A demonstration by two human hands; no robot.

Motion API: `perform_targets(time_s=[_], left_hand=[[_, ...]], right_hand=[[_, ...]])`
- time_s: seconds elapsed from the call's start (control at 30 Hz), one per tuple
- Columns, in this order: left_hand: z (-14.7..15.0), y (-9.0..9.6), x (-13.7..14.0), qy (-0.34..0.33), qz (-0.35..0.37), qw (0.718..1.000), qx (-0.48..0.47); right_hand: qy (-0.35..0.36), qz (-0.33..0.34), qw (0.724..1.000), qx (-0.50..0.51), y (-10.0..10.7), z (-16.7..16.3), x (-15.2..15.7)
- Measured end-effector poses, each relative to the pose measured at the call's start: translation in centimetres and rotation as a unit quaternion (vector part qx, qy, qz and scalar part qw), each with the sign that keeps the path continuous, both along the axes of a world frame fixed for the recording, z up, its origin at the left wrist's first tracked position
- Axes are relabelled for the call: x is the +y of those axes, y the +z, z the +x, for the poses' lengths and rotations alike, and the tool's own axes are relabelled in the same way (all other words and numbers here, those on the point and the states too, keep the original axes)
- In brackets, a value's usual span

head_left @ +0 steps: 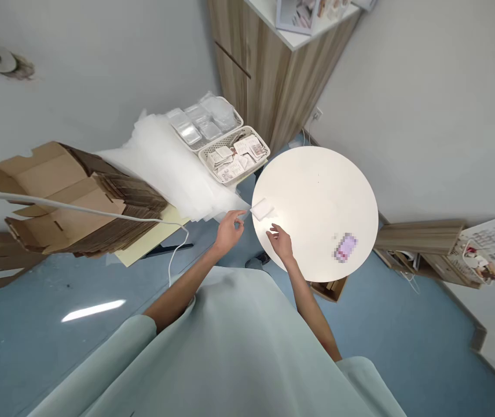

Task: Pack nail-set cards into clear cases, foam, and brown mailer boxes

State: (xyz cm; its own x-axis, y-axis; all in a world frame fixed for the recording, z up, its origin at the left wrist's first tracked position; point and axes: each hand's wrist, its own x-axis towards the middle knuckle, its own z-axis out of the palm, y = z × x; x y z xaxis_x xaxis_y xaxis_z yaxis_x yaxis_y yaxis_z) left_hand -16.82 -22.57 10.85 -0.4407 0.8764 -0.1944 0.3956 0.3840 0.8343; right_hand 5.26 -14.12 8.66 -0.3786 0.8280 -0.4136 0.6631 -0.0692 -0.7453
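My left hand (228, 230) hovers at the near corner of a stack of thin white sheets (164, 165), its thumb and forefinger curved into a loose ring. Nothing shows between those fingers. Over the left rim of a round white table (316, 202) is my right hand (281, 242), its fingers slightly bent and apart, with nothing visible in it. A small white packet (263, 208) lies on the table's left edge, just beyond both hands and apart from them.
Two plastic baskets, one with clear bags (206, 121), one with printed cards (236, 156), stand behind the sheets. Folded cardboard boxes (77, 197) are piled at left, crossed by a white cable (77, 210). A blurred purple item (345, 247) lies on the table. A wooden cabinet (268, 75) stands behind.
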Motion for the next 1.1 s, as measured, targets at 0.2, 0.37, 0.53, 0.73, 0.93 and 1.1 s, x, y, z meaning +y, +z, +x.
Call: perform_targets(time_s=[0.2, 0.37, 0.53, 0.73, 0.93, 1.1], left_hand=[[-6.0, 1.0, -3.5, 0.044, 0.101, 0.993, -0.039], [-13.2, 2.4, -9.0, 0.125, 0.165, 0.978, 0.017], [-20.3, 2.9, -14.8, 0.205, 0.145, 0.96, 0.128], [-26.1, 0.8, -17.7, 0.184, -0.049, 0.964, 0.184], [-27.8, -0.8, -18.5, 0.121, -0.08, 0.972, 0.184], [-28.4, -1.2, -18.2, 0.095, -0.085, 0.969, 0.21]], right_hand=[[-0.006, 0.037, 0.999, 0.034, 2.5, -4.9, -3.0], [0.041, 0.069, 0.996, 0.042, 3.9, -11.7, -6.1], [0.11, 0.078, 0.988, 0.069, 5.6, -19.4, -8.6], [0.203, 0.086, 0.972, 0.075, 7.8, -27.1, -9.9], [0.274, 0.116, 0.953, 0.055, 8.7, -31.0, -10.3], [0.335, 0.16, 0.928, 0.038, 8.3, -33.1, -11.7]])
